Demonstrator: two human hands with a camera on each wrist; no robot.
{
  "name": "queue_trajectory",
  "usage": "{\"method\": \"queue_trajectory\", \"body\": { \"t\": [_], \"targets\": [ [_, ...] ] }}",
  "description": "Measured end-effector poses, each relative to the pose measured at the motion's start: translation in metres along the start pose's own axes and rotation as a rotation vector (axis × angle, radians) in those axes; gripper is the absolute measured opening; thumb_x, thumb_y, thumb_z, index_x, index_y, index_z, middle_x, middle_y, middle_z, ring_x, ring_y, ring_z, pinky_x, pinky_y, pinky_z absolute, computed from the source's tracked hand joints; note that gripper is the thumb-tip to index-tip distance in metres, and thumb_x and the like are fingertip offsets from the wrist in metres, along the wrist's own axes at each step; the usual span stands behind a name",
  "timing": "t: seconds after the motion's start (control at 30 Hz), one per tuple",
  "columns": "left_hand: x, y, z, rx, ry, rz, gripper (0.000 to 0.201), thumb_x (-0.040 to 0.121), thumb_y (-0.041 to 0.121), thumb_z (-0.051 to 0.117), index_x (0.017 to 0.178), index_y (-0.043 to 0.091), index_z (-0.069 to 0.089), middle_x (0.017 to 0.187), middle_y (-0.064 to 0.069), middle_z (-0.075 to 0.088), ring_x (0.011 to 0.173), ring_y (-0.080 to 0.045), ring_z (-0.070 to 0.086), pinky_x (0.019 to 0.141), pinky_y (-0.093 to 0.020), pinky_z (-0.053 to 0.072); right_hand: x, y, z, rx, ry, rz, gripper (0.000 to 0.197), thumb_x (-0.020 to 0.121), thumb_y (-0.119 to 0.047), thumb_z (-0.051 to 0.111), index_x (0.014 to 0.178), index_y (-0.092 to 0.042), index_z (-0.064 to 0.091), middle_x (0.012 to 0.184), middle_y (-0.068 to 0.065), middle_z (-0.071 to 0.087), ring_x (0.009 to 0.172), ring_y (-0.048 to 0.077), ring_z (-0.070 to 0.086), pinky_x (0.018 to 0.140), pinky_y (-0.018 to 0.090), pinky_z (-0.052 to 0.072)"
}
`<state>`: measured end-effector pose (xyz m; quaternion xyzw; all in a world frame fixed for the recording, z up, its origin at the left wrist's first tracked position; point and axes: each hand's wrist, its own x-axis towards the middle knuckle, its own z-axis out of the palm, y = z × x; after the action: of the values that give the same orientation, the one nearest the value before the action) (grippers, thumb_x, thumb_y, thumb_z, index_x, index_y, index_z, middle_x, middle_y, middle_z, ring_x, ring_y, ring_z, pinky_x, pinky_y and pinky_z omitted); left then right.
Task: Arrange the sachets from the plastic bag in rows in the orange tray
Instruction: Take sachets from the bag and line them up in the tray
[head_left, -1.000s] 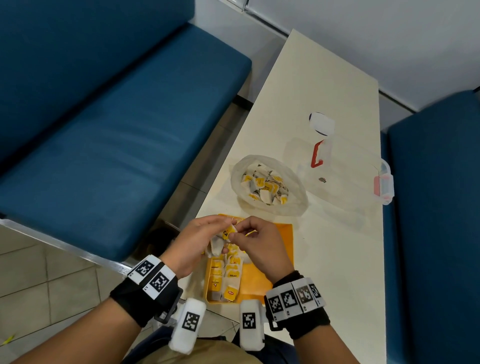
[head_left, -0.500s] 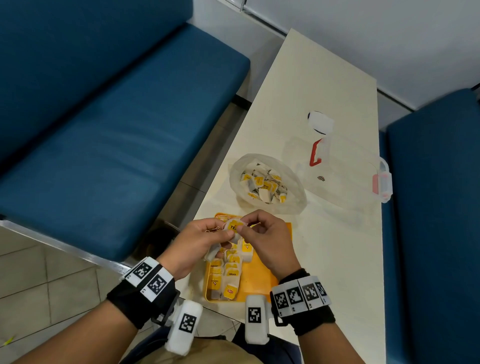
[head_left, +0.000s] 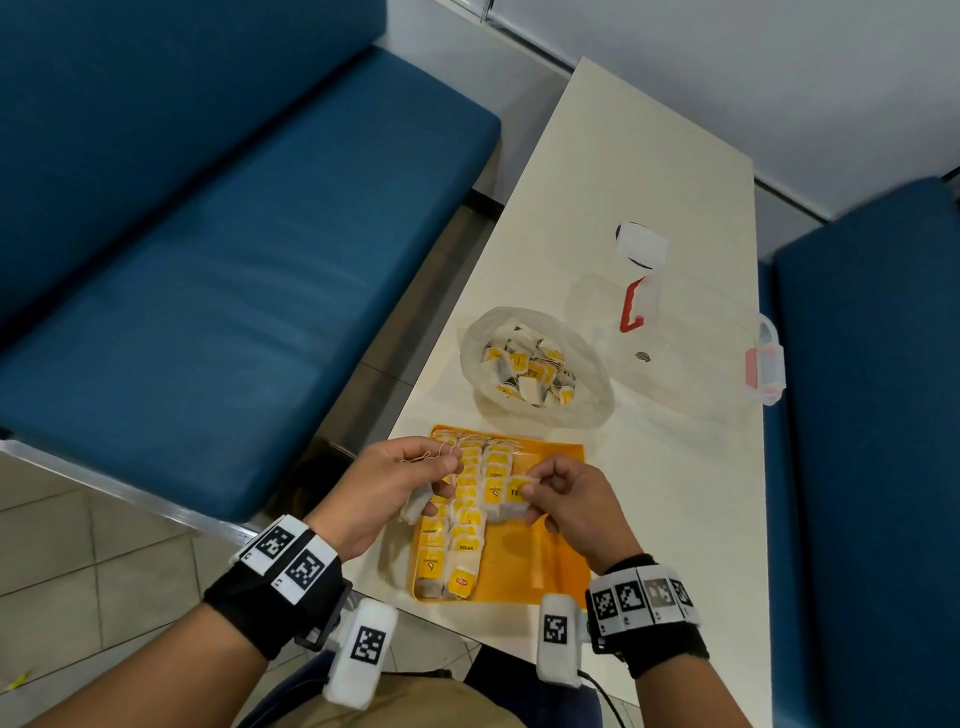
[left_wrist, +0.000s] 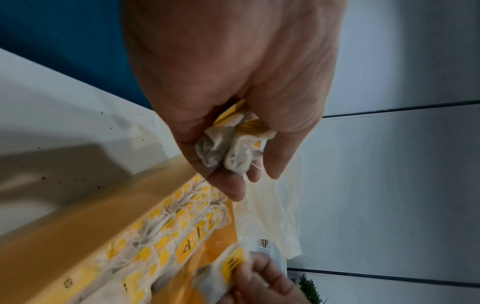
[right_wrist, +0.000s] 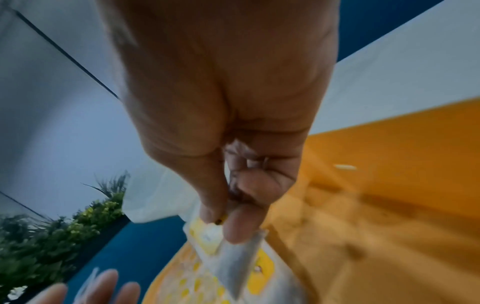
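Judging by how things sit now, I'd say this is maybe a bit under halfway: the orange tray (head_left: 550, 577) nearest the person has two rows of sachets (head_left: 457, 525) running down its left side, and a third row looks just started near the top, while the right half is bare orange. Over the tray, the left hand (head_left: 387, 488) has its fingers (left_wrist: 233, 185) curled round a small crumpled bunch of sachets, strings dangling from it. Beside it, the right hand (head_left: 571, 506) pinches a single sachet (head_left: 511, 499) between thumb and fingertips, held just above the third row, so my guess is that one goes down next. Further out on the surface (head_left: 623, 171), touching or just beyond the tray's far edge, the plastic bag (head_left: 582, 410) sits open with a good heap of sachets left inside, so plenty of rounds to go. Beyond that there's a clear container (head_left: 763, 364) with red clips
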<state>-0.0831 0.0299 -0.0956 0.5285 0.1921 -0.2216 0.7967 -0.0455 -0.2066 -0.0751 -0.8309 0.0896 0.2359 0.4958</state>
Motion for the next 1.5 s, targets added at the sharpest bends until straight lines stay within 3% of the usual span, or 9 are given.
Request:
{"method": "queue_trajectory", "body": {
  "t": [0.1,0.37,0.5,0.77,1.07,1.2,1.33,1.43,1.5],
  "targets": [
    [-0.001,0.000,0.001,0.002,-0.001,0.001,0.019,0.093,0.017,0.070,0.108,0.007,0.076,0.109,-0.017,0.074,0.082,-0.018,0.069,0.061,-0.028,0.056,0.001,0.014,0.004,-0.093,-0.062,0.084,0.005,0.092,0.002,0.061,0.092,-0.003,0.059,0.065,0.018,0.068,0.041,0.010,0.055,0.044,0.023,0.042],
    [-0.001,-0.001,0.001,-0.001,-0.001,-0.009,0.021,0.093,0.018,0.070,0.109,0.005,0.075,0.110,-0.018,0.073,0.084,-0.019,0.069,0.059,-0.028,0.055,0.009,0.028,0.021,-0.146,-0.092,0.213,0.009,0.091,0.002,0.062,0.091,-0.005,0.055,0.070,0.023,0.068,0.038,0.013,0.056,0.043,0.025,0.045],
    [-0.002,-0.001,0.002,0.004,0.004,-0.014,0.021,0.092,0.018,0.071,0.109,0.006,0.075,0.110,-0.016,0.074,0.084,-0.019,0.069,0.060,-0.028,0.055,0.014,0.031,0.029,-0.158,-0.066,0.235,0.011,0.090,-0.001,0.062,0.087,-0.009,0.055,0.069,0.013,0.066,0.053,0.020,0.066,0.042,0.026,0.046],
    [-0.003,0.000,0.003,0.018,0.002,-0.027,0.023,0.093,0.022,0.070,0.110,0.007,0.075,0.109,-0.014,0.075,0.082,-0.015,0.071,0.062,-0.028,0.056,0.020,0.030,0.039,-0.178,0.019,0.210,0.012,0.088,-0.004,0.064,0.083,-0.013,0.056,0.069,0.009,0.067,0.053,0.018,0.066,0.042,0.024,0.045],
    [-0.003,0.003,0.003,-0.079,-0.014,-0.061,0.037,0.101,0.035,0.056,0.114,0.004,0.070,0.107,-0.016,0.074,0.085,-0.024,0.068,0.061,-0.029,0.055,0.019,0.030,0.043,-0.170,0.099,0.185,0.011,0.087,-0.008,0.066,0.082,-0.013,0.057,0.073,0.009,0.070,0.058,0.019,0.069,0.057,0.034,0.056],
    [-0.002,0.004,0.004,-0.160,-0.024,-0.101,0.044,0.103,0.045,0.049,0.120,0.007,0.065,0.109,-0.023,0.073,0.084,-0.029,0.068,0.063,-0.035,0.054,0.011,0.012,0.037,-0.243,0.206,0.008,0.011,0.083,-0.017,0.073,0.085,-0.019,0.061,0.079,-0.002,0.065,0.075,0.015,0.063,0.065,0.024,0.051],
    [-0.001,0.004,0.008,-0.205,-0.046,-0.138,0.049,0.103,0.052,0.044,0.121,0.011,0.064,0.112,-0.030,0.070,0.081,-0.034,0.067,0.062,-0.034,0.056,-0.004,-0.023,0.040,-0.118,0.109,-0.171,0.007,0.085,-0.019,0.073,0.080,-0.021,0.068,0.077,-0.004,0.067,0.071,0.014,0.064,0.063,0.028,0.055],
    [0.000,0.004,0.010,-0.192,-0.086,-0.147,0.052,0.101,0.057,0.043,0.121,0.015,0.067,0.109,-0.038,0.066,0.087,-0.040,0.061,0.064,-0.037,0.054,-0.014,-0.046,0.044,-0.069,-0.023,-0.073,0.022,0.089,-0.030,0.071,0.078,-0.011,0.070,0.071,-0.003,0.069,0.057,0.007,0.059,0.052,0.018,0.046],
    [0.000,0.002,0.012,-0.147,-0.104,-0.127,0.052,0.102,0.057,0.039,0.126,0.018,0.064,0.102,-0.037,0.066,0.085,-0.040,0.062,0.062,-0.037,0.054,-0.014,-0.052,0.047,-0.063,-0.073,0.030,0.038,0.089,-0.042,0.070,0.077,-0.007,0.069,0.068,0.000,0.068,0.052,0.011,0.057,0.046,0.017,0.040]
  ]
}}
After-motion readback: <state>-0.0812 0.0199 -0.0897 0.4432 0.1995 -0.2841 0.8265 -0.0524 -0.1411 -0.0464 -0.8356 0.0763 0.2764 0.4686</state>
